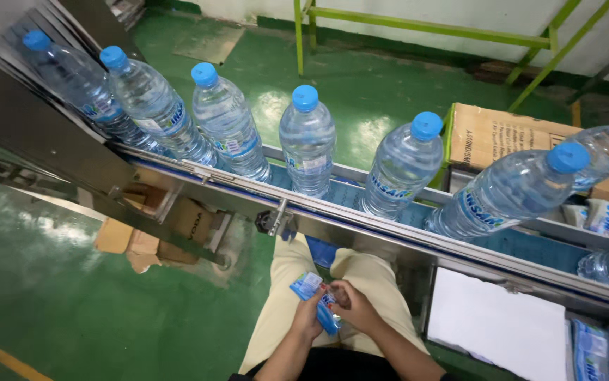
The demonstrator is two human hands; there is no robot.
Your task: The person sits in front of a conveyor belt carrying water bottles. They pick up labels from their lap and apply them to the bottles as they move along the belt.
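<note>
This was a bottling plant: capped clear water bottles [308,141] stood in a row on a steel conveyor [361,226], above a green painted floor [57,310], with cardboard cartons [502,134] alongside.

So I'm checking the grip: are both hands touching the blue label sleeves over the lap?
Touching. The head view shows the left hand and right hand closed around the blue label sleeves, fingers overlapping them.

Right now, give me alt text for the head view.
Both hands, left hand and right hand, hold blue bottle labels over the lap. Above, blue-capped water bottles stand in a row on a conveyor.
</note>
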